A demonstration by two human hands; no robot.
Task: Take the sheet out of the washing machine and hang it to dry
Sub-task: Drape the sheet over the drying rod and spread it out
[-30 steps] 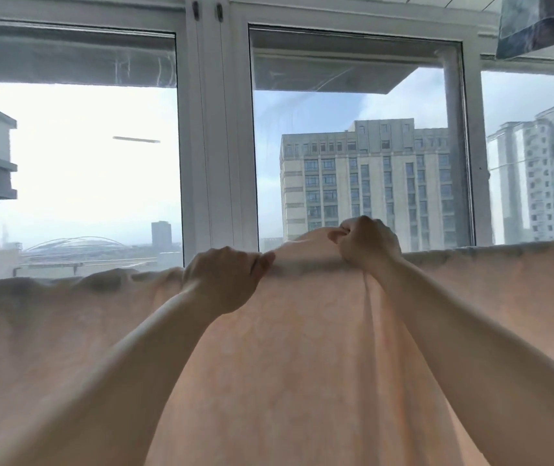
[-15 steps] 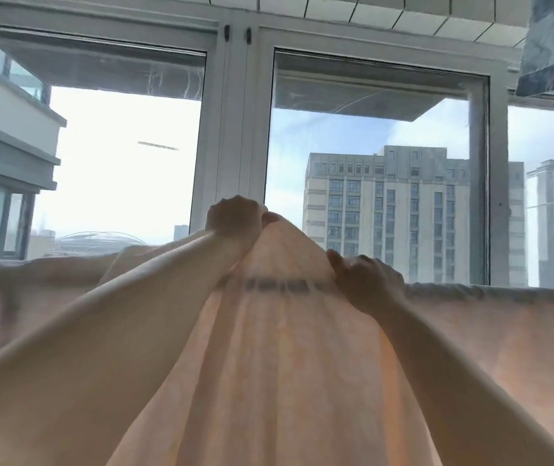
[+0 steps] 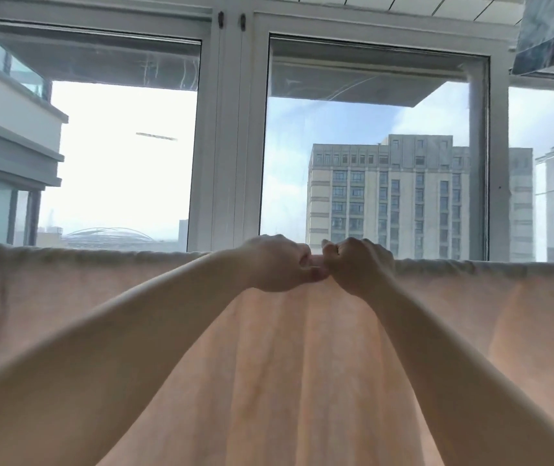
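Rail under sheet (image 3: pixel 302 364) top fold hidden; sheet btm & sides cut off by frame; fingertips tucked in fabric.

Both arms are stretched out and up, bare forearms angling in toward each other. The left hand (image 3: pixel 277 264) and right hand (image 3: pixel 356 267) are fisted side by side, knuckles basically touching, each with fingers curled over the top fold of the sheet (image 3: pixel 302 364), gripping it.

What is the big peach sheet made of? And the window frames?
The sheet looks like thin woven cloth, maybe cotton: soft folds, and daylight glows through it. The window frames look like smooth white-painted metal or plastic; which one is unclear. Both hands grip the sheet's top edge.
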